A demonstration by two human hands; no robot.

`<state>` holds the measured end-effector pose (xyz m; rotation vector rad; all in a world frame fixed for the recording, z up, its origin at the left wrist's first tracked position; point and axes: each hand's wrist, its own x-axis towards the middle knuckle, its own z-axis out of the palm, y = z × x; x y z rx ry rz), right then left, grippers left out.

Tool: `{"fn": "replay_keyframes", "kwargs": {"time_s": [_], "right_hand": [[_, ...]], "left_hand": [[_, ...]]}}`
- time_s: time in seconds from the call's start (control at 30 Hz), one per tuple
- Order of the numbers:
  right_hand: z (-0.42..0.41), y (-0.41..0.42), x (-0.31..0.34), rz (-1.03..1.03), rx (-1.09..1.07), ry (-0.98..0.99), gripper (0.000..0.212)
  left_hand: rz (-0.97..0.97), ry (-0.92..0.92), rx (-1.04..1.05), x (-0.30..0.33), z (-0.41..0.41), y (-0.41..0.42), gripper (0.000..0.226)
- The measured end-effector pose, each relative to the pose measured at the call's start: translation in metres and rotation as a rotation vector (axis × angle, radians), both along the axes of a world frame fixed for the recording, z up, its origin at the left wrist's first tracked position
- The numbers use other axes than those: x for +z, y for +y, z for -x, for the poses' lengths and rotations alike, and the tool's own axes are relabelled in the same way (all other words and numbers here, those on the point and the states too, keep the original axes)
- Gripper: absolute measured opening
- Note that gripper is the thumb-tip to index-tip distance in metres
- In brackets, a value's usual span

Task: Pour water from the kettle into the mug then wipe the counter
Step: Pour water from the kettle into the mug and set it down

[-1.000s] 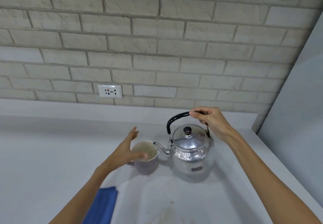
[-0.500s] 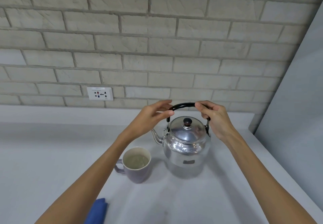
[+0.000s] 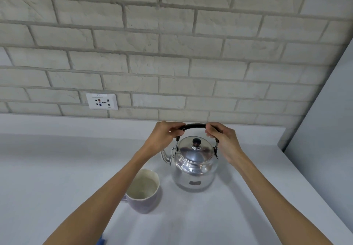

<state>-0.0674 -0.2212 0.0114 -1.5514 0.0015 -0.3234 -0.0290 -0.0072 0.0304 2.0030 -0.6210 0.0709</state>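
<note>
A shiny steel kettle [image 3: 194, 168] with a black arched handle stands upright on the pale counter [image 3: 47, 168], spout pointing left. My left hand [image 3: 164, 137] grips the left end of the handle and my right hand [image 3: 221, 139] grips its right end. A lilac mug [image 3: 145, 197] with a cream inside and some water in it stands on the counter to the front left of the kettle, partly behind my left forearm. A sliver of blue cloth [image 3: 100, 242] shows at the bottom edge.
A brick wall rises behind the counter, with a white socket plate [image 3: 101, 101] low on the left. A grey panel [image 3: 328, 130] closes the counter's right side. The counter's right edge runs diagonally toward the bottom right corner.
My left hand left the mug's rim and rose to close on the kettle handle's left end. The view tilted up, so the blue cloth nearly slid out of frame.
</note>
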Motion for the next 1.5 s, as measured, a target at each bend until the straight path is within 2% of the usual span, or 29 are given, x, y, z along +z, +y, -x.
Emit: {"fn": "replay_keyframes", "kwargs": {"time_s": [0.23,0.47,0.73,0.83,1.07,1.27,1.4,1.5], "right_hand": [[-0.029,-0.001,-0.015,0.028,0.022,0.032,0.007],[-0.052,-0.002,-0.023,0.067,0.039,0.055,0.006],[-0.07,-0.003,-0.025,0.017,0.041,0.027,0.007],[-0.072,-0.002,-0.028,0.026,0.02,0.012,0.014],[-0.068,-0.009,-0.016,0.184,0.087,0.04,0.031],[-0.05,-0.009,0.012,0.25,0.09,-0.008,0.024],[-0.027,-0.006,0.033,0.147,0.056,-0.072,0.03],[-0.002,-0.002,0.046,0.116,0.033,-0.109,0.026]], "left_hand": [[-0.046,0.018,0.051,-0.014,-0.031,-0.006,0.024],[-0.079,-0.006,0.07,-0.026,-0.051,-0.011,0.013],[-0.087,-0.06,0.052,-0.03,-0.069,-0.016,0.015],[-0.071,-0.043,0.054,-0.031,-0.071,-0.016,0.018],[-0.046,0.112,0.035,-0.026,-0.068,-0.017,0.049],[-0.089,0.022,-0.028,-0.013,-0.055,-0.013,0.047],[-0.049,0.022,-0.062,0.001,-0.03,-0.004,0.049],[-0.015,0.004,-0.046,0.013,0.0,0.008,0.045]]}}
